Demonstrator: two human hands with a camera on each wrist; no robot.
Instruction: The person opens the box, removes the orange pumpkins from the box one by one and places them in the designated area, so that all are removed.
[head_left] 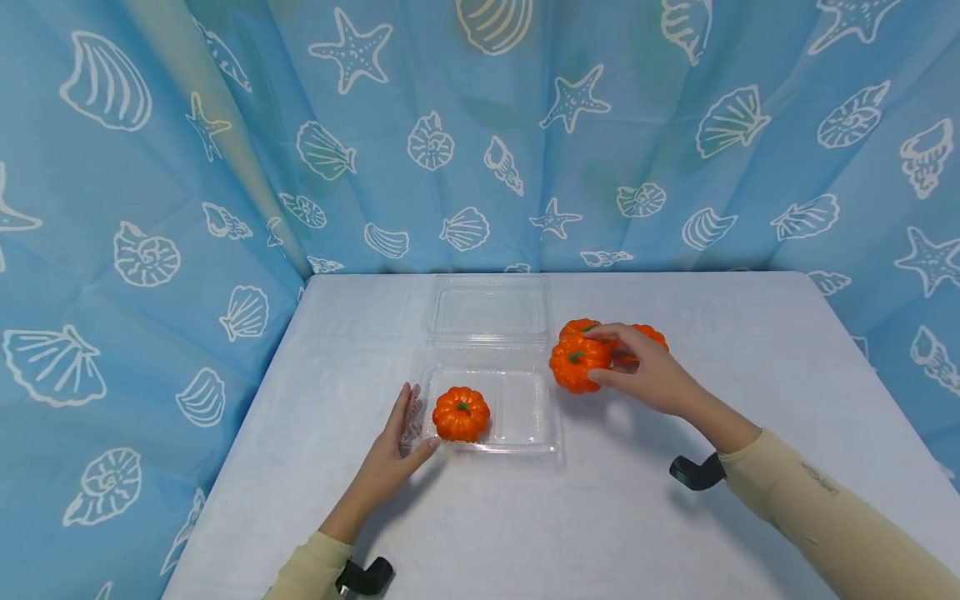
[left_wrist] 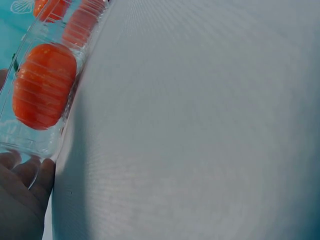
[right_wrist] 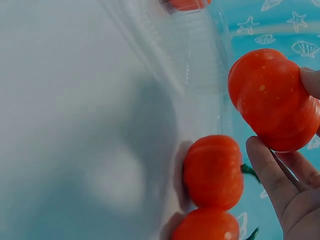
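A clear plastic clamshell box (head_left: 517,400) lies open, its lid (head_left: 491,310) folded back toward the curtain. One orange toy pumpkin (head_left: 461,414) with a green stem rests in the front left of its base. My left hand (head_left: 382,471) touches the box's left front corner, fingers extended along the side and thumb by the front rim. To the right of the box, my right hand (head_left: 648,371) pinches a second pumpkin (right_wrist: 272,100) between thumb and fingers, lifted above the table. Two more pumpkins, one nearer (right_wrist: 212,172) and one lower (right_wrist: 205,227) in the right wrist view, sit behind that hand, partly hidden in the head view.
A white cloth covers the table (head_left: 600,517). Blue curtain (head_left: 480,150) printed with shells and starfish hangs behind it and down both sides. Dark wrist-worn devices, one at the left wrist (head_left: 365,577) and one at the right (head_left: 697,472), stick out below the sleeves.
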